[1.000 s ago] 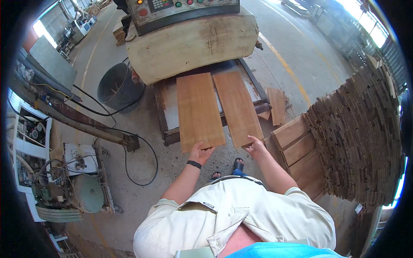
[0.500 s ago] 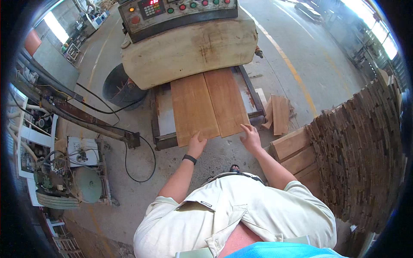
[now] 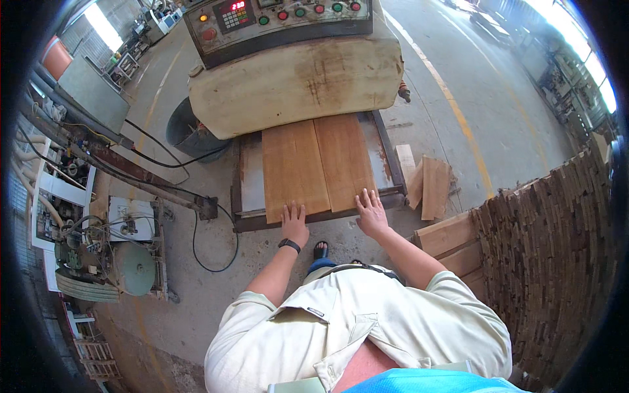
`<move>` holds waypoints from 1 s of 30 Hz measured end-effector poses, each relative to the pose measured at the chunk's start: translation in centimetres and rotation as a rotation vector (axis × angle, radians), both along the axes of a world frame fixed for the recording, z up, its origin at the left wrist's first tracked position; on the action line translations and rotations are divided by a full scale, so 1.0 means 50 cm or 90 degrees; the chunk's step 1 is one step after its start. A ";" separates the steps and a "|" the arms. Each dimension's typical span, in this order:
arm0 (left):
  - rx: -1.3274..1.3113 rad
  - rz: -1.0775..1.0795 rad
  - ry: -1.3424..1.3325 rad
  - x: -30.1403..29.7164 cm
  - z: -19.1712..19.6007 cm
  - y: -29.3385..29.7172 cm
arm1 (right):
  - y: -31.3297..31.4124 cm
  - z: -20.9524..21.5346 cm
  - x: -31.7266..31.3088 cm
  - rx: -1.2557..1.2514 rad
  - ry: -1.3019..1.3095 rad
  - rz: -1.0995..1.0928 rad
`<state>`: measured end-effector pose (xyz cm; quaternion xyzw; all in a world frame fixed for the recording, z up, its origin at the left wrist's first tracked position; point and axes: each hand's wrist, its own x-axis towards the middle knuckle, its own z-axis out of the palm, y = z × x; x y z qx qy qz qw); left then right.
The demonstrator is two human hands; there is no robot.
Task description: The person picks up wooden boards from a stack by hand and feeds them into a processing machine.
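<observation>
Two flat brown wooden boards lie side by side on the machine's bed, the left board (image 3: 295, 171) and the right board (image 3: 343, 160). Their far ends pass out of sight under the cream machine hood (image 3: 295, 85). My left hand (image 3: 295, 224), with a dark band on its wrist, rests its spread fingertips on the left board's near end. On the right board's near corner lie the outstretched fingers of my right hand (image 3: 372, 213). Neither hand is wrapped around anything. The bed's metal edge (image 3: 386, 200) runs just beneath the boards' near ends.
Above the hood is a control panel (image 3: 282, 23) with coloured buttons and a lit display. A dark bin (image 3: 190, 124) and black cables stand left. Loose wood pieces (image 3: 436, 187) lie on the floor at right, near a tall stack of wooden strips (image 3: 544, 255).
Both boards have slid a little farther under the hood. My hands have gone from bent fingers at the near edges to fingers laid out on the boards. A sandalled foot shows more.
</observation>
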<state>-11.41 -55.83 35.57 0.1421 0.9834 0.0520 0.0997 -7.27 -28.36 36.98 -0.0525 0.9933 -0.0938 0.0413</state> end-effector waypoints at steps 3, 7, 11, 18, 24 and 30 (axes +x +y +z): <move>-0.005 -0.002 0.003 -0.049 -0.007 0.002 | -0.002 -0.001 -0.054 0.024 -0.013 -0.013; 0.000 -0.009 0.012 -0.113 -0.005 0.009 | 0.009 -0.001 -0.116 0.028 -0.020 -0.007; -0.029 -0.021 0.020 -0.181 -0.020 -0.003 | 0.006 -0.005 -0.182 0.009 0.000 -0.006; 0.022 -0.011 0.005 -0.295 -0.010 0.003 | 0.002 -0.015 -0.289 -0.020 0.025 -0.030; 0.014 -0.028 0.016 -0.348 0.005 0.006 | 0.005 -0.010 -0.339 -0.040 0.061 -0.022; 0.003 -0.037 0.025 -0.397 0.009 0.004 | -0.001 -0.004 -0.389 -0.031 0.044 -0.031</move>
